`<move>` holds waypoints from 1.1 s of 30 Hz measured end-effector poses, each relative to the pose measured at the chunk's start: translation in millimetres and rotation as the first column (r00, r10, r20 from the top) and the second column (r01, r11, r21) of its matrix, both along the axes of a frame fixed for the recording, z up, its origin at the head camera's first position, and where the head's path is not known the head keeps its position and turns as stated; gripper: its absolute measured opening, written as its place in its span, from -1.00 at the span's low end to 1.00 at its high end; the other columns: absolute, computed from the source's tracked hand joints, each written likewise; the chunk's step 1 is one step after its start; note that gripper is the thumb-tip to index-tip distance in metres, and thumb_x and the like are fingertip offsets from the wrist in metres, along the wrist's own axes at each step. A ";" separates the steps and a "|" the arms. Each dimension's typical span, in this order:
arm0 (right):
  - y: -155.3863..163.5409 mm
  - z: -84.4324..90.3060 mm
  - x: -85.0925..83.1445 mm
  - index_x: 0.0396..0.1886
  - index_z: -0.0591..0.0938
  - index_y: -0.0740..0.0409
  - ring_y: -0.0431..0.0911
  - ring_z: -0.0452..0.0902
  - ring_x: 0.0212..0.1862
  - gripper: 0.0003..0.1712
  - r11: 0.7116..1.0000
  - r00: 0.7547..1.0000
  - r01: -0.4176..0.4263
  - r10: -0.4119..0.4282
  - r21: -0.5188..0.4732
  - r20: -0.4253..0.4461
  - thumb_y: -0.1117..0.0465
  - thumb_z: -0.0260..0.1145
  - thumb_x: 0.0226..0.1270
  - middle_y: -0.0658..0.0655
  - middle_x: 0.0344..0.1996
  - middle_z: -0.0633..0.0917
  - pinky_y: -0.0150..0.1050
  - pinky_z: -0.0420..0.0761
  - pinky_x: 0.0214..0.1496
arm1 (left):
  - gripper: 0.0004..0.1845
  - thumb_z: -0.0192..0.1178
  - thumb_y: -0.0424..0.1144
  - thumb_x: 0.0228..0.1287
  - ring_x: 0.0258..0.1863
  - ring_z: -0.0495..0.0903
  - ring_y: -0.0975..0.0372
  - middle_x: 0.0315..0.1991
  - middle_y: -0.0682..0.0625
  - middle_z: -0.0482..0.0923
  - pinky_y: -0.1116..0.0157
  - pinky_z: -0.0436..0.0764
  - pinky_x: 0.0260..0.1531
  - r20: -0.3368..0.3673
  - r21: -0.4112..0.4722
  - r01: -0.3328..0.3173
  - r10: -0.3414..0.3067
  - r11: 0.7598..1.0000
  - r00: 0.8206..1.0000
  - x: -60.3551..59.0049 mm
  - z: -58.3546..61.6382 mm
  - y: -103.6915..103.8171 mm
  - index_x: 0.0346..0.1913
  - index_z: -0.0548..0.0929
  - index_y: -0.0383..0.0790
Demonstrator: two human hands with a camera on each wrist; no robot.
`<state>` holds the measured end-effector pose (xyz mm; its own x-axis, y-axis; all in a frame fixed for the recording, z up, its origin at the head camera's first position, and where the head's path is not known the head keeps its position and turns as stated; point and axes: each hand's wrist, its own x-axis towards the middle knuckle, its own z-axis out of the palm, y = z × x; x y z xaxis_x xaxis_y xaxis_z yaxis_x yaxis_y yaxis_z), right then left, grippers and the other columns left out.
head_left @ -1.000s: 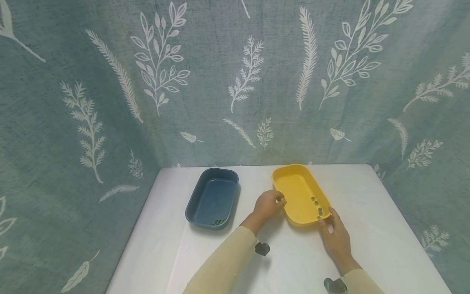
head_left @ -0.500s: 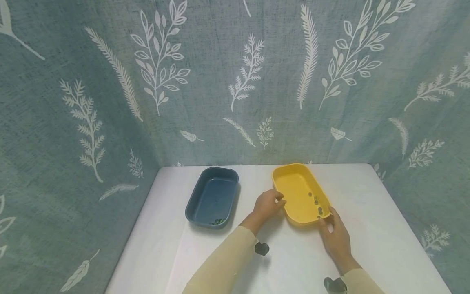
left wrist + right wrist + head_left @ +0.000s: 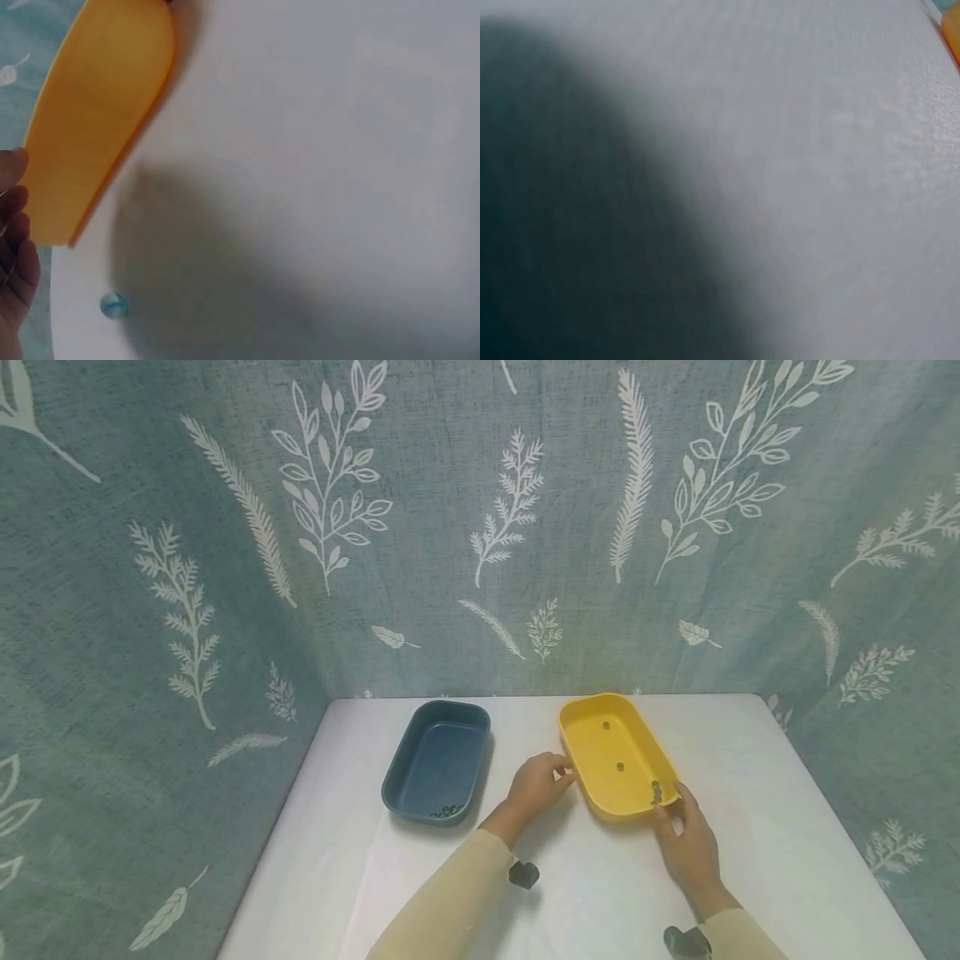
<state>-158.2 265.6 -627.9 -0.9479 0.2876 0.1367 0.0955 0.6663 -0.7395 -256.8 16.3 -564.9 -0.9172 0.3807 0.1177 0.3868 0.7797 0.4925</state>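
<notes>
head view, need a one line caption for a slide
Two hands flank a yellow plastic tray of small dark beads.

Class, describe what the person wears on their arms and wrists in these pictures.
Both arms wear long, pale cream sleeves reaching the wrists. A small dark device sits under each wrist: one by the left, one by the right. The hands are bare, without gloves or visible rings.

A shallow yellow tray [image 3: 592, 777] with rounded corners lies flat on the white table, its long side running away and a little leftward. A few small dark round beads sit apart inside it: one [image 3: 604, 725] near the far end, one [image 3: 620, 767] about the middle, and a small cluster [image 3: 656, 791] at the near right rim.
</notes>
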 end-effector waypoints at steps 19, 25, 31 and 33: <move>3.2 -2.9 -1.6 0.41 0.01 -0.13 0.25 0.23 0.25 -0.26 1.000 0.999 -0.013 0.014 0.015 -0.030 -0.17 0.02 0.33 0.29 0.16 0.44 0.21 0.18 0.25 | -0.76 0.22 -0.06 0.12 -0.39 0.54 0.39 -0.35 0.20 0.61 0.44 0.52 -0.35 0.031 0.006 -0.059 0.059 0.998 0.998 14.7 -17.2 -37.2 -0.14 0.63 0.01; 2.6 -3.3 -1.1 0.41 0.00 -0.15 0.25 0.23 0.25 -0.25 1.000 0.999 -0.014 0.014 0.013 -0.031 -0.16 0.04 0.32 0.29 0.17 0.44 0.23 0.19 0.23 | -0.76 0.20 -0.07 0.12 -0.37 0.54 0.36 -0.36 0.20 0.59 0.39 0.53 -0.29 0.031 0.040 -0.066 0.064 0.997 0.997 17.1 -28.0 -46.8 -0.14 0.63 0.00; 3.2 -5.5 -1.6 0.41 0.00 -0.16 0.25 0.25 0.23 -0.26 1.000 0.999 -0.016 0.017 0.013 -0.043 -0.16 0.04 0.32 0.29 0.15 0.46 0.23 0.20 0.22 | -0.73 0.25 -0.13 0.04 -0.27 0.57 0.29 -0.34 0.15 0.60 0.32 0.55 -0.18 0.034 0.068 -0.090 0.087 0.994 0.996 20.3 -34.3 -52.6 -0.14 0.63 -0.03; 2.8 -5.1 -1.6 0.41 0.00 -0.15 0.26 0.24 0.24 -0.26 1.000 0.999 -0.013 0.013 0.016 -0.034 -0.17 0.02 0.32 0.29 0.16 0.45 0.23 0.20 0.22 | -0.72 0.25 -0.13 0.03 -0.27 0.57 0.28 -0.34 0.15 0.59 0.31 0.55 -0.17 0.043 0.061 -0.097 0.094 0.993 0.995 20.9 -35.6 -53.7 -0.13 0.63 -0.03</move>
<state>-159.8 268.4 -633.0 -0.9463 0.2729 0.1733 0.0619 0.6792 -0.7313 -235.9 -37.4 -600.4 -0.9535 0.2839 0.1015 0.2911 0.7792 0.5551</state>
